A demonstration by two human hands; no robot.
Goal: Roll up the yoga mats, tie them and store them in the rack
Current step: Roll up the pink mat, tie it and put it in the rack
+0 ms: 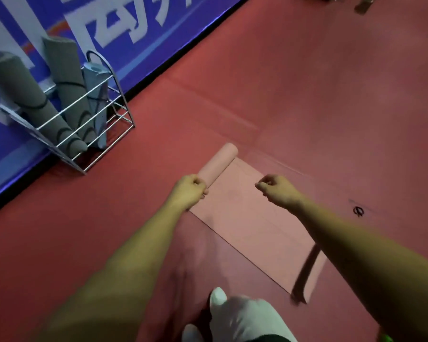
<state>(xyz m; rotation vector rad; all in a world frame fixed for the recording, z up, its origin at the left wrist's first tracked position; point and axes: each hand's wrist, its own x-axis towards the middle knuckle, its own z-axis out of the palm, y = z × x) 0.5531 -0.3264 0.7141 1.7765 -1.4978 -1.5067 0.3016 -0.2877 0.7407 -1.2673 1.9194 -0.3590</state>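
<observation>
A person's white-clad knee [245, 317] sits nearest the camera, on the near side of the roll [219, 162] that a pink yoga mat [245, 218] is forming on the red floor [307, 95]. The unrolled sheet runs from the roll back toward the knee, and its far-right corner [307, 275] is curled up off the floor.

The left hand [187, 193] is at the roll's left end, fingers curled against it and apparently gripping it. The right hand [278, 190] hovers over the flat sheet to the right of the roll, fingers closed with nothing visible in them.

With only one end of the roll held, the likely fault is a skewed, cone-shaped roll, and the lifted corner could fold under and leave a lump.

A small black tie [358, 211] lies on the floor well to the right of the roll, a reach away when tying comes. Left of and beyond the roll, a wire rack [124, 102] already holds grey rolled mats [67, 90] against a blue banner [139, 33]. The free room appears to be at its end nearer the roll, and nothing lies between.
</observation>
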